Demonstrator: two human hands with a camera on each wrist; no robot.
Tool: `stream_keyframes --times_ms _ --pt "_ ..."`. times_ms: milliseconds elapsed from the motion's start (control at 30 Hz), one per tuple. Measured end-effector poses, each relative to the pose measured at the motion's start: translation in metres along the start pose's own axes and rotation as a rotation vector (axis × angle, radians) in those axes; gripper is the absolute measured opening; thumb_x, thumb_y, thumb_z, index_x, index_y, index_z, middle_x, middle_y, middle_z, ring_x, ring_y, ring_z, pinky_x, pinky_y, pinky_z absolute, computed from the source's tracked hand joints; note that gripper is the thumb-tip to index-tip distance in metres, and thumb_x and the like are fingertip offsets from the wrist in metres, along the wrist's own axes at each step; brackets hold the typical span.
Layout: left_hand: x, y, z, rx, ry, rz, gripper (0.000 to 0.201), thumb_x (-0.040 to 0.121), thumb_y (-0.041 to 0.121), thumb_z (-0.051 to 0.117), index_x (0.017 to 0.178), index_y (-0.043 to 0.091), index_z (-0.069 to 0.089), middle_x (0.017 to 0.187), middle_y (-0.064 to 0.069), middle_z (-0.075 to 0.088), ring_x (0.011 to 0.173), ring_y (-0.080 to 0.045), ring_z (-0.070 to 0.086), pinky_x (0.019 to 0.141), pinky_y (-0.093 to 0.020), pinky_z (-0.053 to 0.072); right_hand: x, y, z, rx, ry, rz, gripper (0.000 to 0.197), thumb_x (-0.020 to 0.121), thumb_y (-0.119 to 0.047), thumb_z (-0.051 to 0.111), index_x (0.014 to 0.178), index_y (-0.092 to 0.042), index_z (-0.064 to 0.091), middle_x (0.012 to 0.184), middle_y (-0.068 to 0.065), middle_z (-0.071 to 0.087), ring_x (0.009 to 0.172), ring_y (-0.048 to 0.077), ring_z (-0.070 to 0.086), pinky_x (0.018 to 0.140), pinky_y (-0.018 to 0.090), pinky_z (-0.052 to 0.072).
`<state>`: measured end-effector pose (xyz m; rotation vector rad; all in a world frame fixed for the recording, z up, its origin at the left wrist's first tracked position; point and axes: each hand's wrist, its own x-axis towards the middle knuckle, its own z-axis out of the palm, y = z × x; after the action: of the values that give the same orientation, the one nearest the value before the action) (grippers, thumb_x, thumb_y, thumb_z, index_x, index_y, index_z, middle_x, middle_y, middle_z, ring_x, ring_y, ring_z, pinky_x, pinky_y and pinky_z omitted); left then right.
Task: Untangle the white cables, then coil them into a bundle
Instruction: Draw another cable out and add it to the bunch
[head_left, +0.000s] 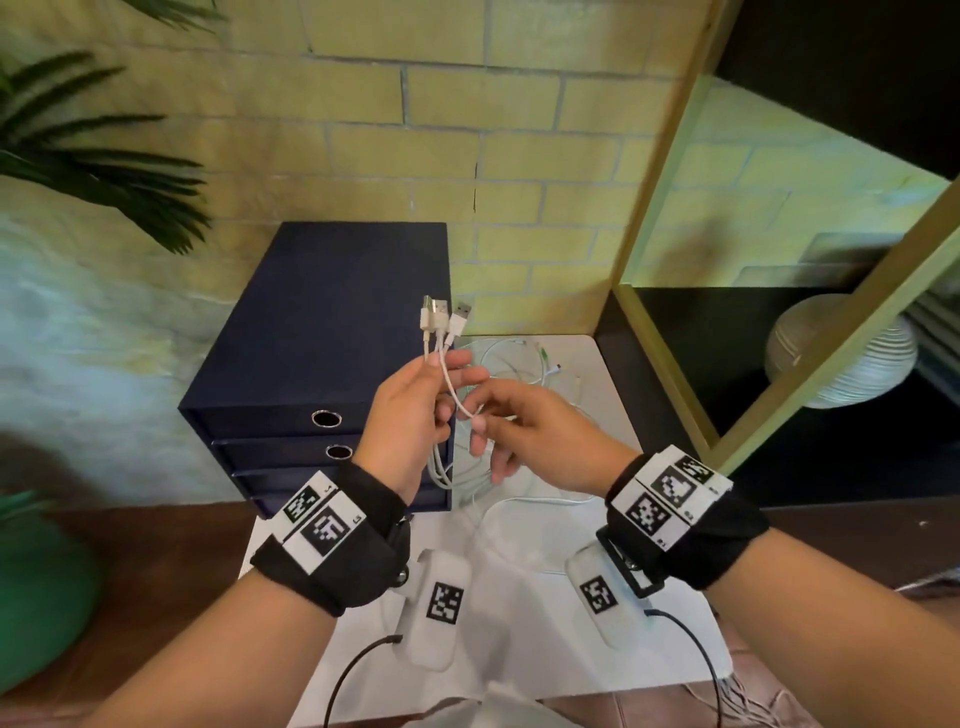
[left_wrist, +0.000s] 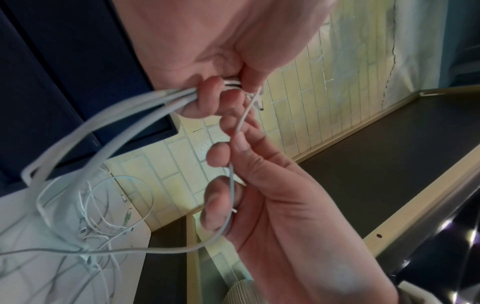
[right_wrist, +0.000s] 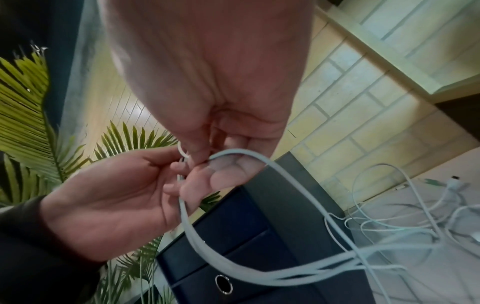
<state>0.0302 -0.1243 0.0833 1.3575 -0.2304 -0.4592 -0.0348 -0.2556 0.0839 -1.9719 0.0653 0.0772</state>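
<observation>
White cables gripped in left hand; right hand pinching strand.

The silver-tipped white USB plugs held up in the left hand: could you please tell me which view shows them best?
The head view: three silver-tipped white USB plugs stand clear above the left hand, sharp against the wall. The left wrist view shows only a blurred plug tip past the fingers. In the right wrist view, hands hide them.

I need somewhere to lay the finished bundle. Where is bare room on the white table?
The near part of the white table, under the wrists, looks bare. The far corner beside the navy drawer box is crowded with loose white cables.
</observation>
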Motion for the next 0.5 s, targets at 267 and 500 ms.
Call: stream_keyframes --times_ms 267,500 --pt "-0.005 -0.005 0.008 0.018 0.001 0.064 0.03 0.101 0.029 0.036 0.098 0.021 0.064 0.067 0.008 0.049 0.057 -0.006 0.035 0.047 -0.016 0.031 0.001 0.011 0.0 0.014 -0.038 0.002 0.013 0.096 -0.018 0.05 0.094 -0.006 0.054 0.059 0.004 0.057 0.049 0.016 0.055 0.053 0.025 0.047" --pt "-0.009 -0.003 0.013 0.074 0.031 0.068 0.035 0.101 0.032 0.037 0.075 0.016 0.054 0.069 0.003 0.046 0.06 -0.008 0.038 0.059 -0.025 0.035 -0.002 0.018 -0.001 -0.118 -0.017 -0.077 0.025 0.094 -0.03 0.052 0.079 -0.009 0.055 0.052 -0.002 0.049 0.048 0.012 0.05 0.061 0.034 0.049"
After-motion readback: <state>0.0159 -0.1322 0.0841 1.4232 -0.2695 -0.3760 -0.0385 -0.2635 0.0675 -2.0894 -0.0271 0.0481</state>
